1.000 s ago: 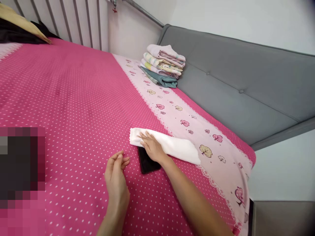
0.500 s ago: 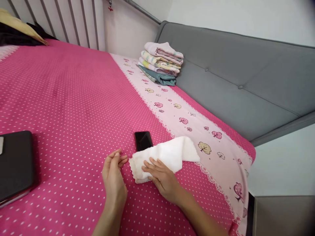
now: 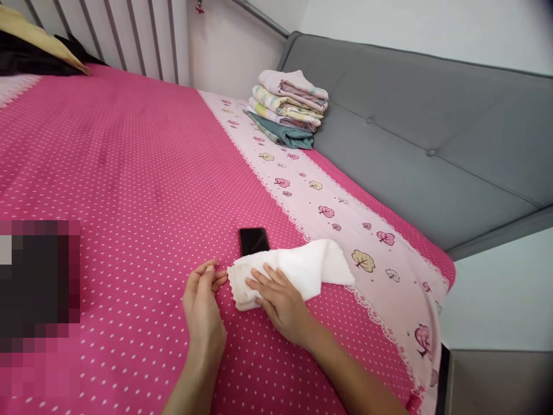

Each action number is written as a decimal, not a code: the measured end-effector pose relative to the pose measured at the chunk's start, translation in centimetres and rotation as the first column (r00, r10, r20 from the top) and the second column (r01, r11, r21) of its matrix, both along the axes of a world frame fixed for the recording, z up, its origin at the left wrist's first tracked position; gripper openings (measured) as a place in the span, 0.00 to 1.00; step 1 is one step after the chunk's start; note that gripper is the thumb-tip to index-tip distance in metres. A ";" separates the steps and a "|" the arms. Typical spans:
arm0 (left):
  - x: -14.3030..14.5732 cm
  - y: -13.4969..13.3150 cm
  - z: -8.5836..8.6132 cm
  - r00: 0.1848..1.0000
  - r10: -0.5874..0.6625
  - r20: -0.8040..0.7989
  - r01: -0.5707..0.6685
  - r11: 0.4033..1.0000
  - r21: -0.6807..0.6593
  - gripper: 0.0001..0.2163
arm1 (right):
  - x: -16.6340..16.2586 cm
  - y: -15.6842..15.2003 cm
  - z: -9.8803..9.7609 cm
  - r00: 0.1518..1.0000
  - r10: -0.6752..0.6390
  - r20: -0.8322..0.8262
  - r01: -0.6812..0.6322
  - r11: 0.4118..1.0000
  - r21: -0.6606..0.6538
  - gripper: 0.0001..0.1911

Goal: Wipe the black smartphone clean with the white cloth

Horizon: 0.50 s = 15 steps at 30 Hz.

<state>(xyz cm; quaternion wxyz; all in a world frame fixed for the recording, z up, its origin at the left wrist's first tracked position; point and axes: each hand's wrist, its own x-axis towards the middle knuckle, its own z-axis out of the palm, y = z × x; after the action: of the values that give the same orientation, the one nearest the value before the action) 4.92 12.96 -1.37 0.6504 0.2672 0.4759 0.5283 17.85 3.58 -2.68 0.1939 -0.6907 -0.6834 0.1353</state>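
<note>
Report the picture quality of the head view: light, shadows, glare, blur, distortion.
Head view: even, soft light with faint shadows under the right hand and white towel; the phone screen is dark without glare; a pixelated block masks the left edge; straight headboard lines bow from wide-angle distortion; corners darken slightly.

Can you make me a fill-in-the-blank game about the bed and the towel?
1. The right hand lies flat on the ____ towel.
2. The phone peeks out from ____ the towel.
3. The folded clothes are stacked beside the ____ headboard.
4. The left hand holds ____.

Missing words: white; under; grey; nothing
</note>
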 end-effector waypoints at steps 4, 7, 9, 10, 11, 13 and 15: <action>0.0 0.0 -0.2 1.000 0.000 0.001 0.000 1.000 0.010 0.11 | 0.5 1.9 -0.2 1.000 -0.001 0.011 0.001 0.999 0.032 0.21; -0.1 0.1 -0.3 1.000 -0.002 -0.005 0.002 1.000 0.011 0.11 | 0.8 3.2 -0.2 1.000 -0.012 -0.005 0.012 0.999 0.045 0.21; -0.1 0.2 -0.4 1.000 -0.006 -0.004 0.006 1.000 0.017 0.12 | 1.0 4.0 -0.3 1.000 -0.024 -0.018 0.025 0.998 0.054 0.20; -0.1 0.2 -0.5 1.000 -0.009 -0.002 0.009 1.000 0.023 0.12 | 1.0 4.3 -0.4 0.999 -0.033 -0.022 0.034 0.998 0.060 0.20; -0.1 0.2 -0.6 1.000 -0.010 0.001 0.010 1.000 0.026 0.12 | 1.0 4.5 -0.5 0.999 -0.044 -0.025 0.045 0.996 0.070 0.20; -0.2 0.3 -0.7 1.000 -0.009 0.002 0.009 1.000 0.025 0.12 | 1.0 4.6 -0.7 0.998 -0.060 -0.026 0.062 0.993 0.099 0.20; -0.2 0.2 -0.8 1.000 -0.007 0.002 0.007 1.000 0.021 0.12 | 0.8 4.5 -0.9 0.997 -0.075 -0.027 0.078 0.988 0.132 0.20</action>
<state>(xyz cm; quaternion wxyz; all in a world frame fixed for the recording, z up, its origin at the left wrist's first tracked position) 4.76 13.19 -2.18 0.6499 0.2750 0.4688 0.5313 18.66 8.11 -3.55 0.2519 -0.7005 -0.6617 0.0893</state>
